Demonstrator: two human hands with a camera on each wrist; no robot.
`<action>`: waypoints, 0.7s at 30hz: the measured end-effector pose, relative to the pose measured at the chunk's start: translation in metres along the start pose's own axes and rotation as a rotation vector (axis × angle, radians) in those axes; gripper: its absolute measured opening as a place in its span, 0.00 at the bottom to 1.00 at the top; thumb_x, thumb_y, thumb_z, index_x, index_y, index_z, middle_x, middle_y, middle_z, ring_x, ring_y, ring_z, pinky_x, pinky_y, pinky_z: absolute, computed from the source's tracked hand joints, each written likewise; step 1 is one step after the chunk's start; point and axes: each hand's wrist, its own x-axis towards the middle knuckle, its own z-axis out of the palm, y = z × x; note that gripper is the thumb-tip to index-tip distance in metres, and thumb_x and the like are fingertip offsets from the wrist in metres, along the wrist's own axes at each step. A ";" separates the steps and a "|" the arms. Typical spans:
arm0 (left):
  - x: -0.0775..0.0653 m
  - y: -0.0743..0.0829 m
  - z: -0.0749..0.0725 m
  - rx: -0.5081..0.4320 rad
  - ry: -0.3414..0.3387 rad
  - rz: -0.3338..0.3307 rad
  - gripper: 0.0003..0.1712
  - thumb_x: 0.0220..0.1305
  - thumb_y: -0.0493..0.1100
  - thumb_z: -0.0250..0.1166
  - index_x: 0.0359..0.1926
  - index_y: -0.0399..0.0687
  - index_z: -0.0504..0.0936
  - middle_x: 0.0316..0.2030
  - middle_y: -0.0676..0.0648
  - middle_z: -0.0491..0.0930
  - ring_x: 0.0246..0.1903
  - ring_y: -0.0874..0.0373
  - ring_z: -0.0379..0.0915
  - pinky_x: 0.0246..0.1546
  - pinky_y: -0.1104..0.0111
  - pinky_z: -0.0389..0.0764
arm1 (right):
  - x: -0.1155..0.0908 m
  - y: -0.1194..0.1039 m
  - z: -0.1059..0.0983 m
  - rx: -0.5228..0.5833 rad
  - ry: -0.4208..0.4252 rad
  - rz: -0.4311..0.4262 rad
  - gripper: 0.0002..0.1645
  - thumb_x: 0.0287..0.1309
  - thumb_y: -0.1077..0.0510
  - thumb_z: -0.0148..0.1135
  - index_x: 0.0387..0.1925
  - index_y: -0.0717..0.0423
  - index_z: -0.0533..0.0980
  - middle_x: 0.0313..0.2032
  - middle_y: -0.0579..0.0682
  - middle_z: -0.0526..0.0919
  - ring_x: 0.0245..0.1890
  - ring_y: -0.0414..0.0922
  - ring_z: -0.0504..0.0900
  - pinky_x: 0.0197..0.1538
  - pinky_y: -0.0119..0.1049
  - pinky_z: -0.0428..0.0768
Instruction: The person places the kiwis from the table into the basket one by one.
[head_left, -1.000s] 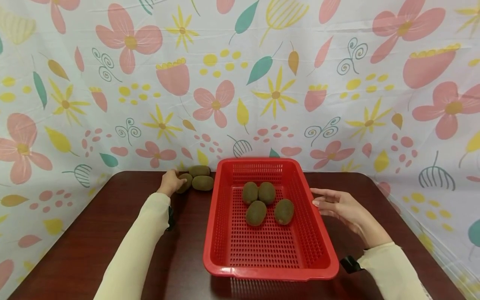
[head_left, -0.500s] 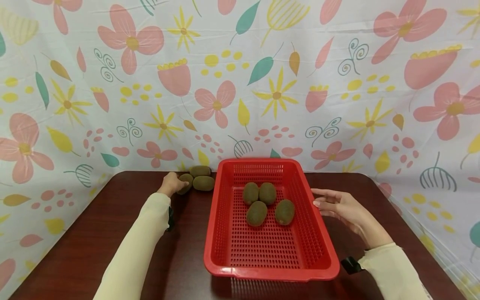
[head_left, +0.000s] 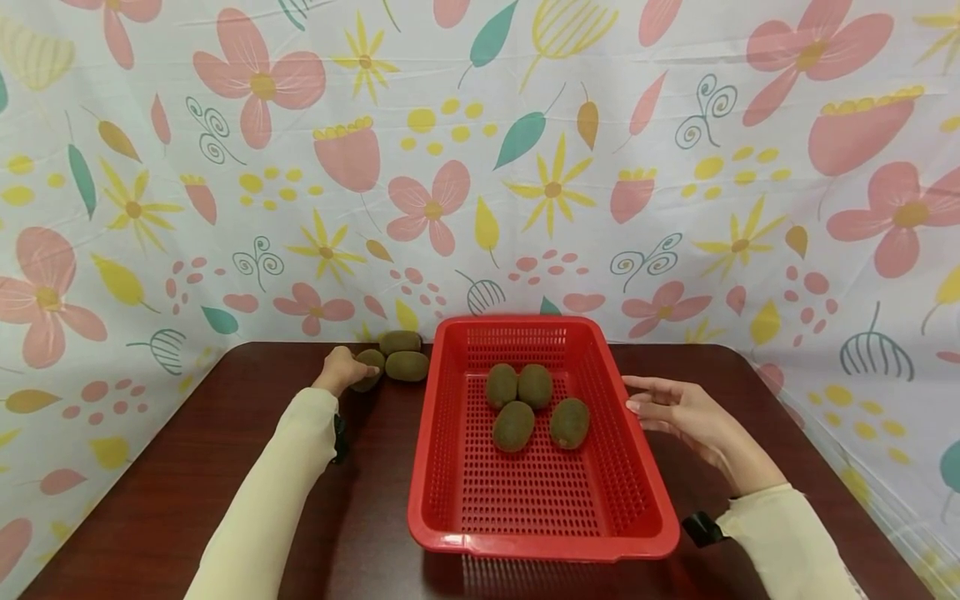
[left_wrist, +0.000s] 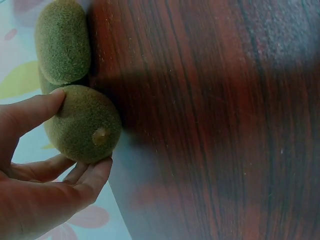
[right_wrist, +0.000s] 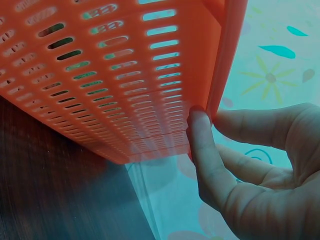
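At the table's back left, my left hand (head_left: 341, 368) holds a brown, fuzzy kiwi (left_wrist: 92, 125), thumb on one side and fingers curled round the other. Two more kiwis lie right beside it, a near kiwi (head_left: 407, 367) and a far kiwi (head_left: 400, 341). My right hand (head_left: 693, 425) is at the right side of a red plastic basket (head_left: 551, 547). In the right wrist view its fingertips (right_wrist: 200, 122) pinch the basket's rim. Several kiwis (head_left: 513, 427) lie on the basket's perforated floor, towards its back half.
A dark reddish-brown wooden table (head_left: 225, 467) bears everything. Its back edge meets a white hanging cloth (head_left: 480, 167) printed with flowers and leaves. The basket stands between the two hands, its left wall close to the loose kiwis.
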 end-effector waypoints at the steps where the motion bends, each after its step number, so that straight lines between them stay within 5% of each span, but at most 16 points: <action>1: 0.000 -0.001 0.000 -0.009 0.007 0.003 0.37 0.62 0.43 0.65 0.60 0.17 0.64 0.59 0.23 0.65 0.59 0.31 0.63 0.58 0.48 0.70 | 0.000 0.000 0.000 -0.002 0.001 0.001 0.40 0.62 0.55 0.63 0.69 0.68 0.59 0.47 0.56 0.82 0.43 0.45 0.84 0.49 0.43 0.81; 7: 0.000 -0.003 -0.002 -0.033 0.044 0.014 0.33 0.59 0.43 0.67 0.55 0.18 0.69 0.55 0.24 0.68 0.55 0.33 0.67 0.55 0.49 0.72 | 0.001 -0.001 0.000 -0.002 0.003 0.009 0.40 0.62 0.55 0.64 0.69 0.67 0.59 0.46 0.55 0.82 0.43 0.44 0.84 0.49 0.41 0.81; 21: -0.004 0.004 -0.015 -0.155 0.003 -0.038 0.35 0.59 0.42 0.67 0.59 0.19 0.66 0.61 0.26 0.63 0.60 0.34 0.60 0.61 0.48 0.66 | 0.001 -0.003 0.001 0.018 -0.004 0.008 0.40 0.62 0.56 0.63 0.69 0.68 0.58 0.44 0.52 0.83 0.42 0.44 0.84 0.48 0.41 0.82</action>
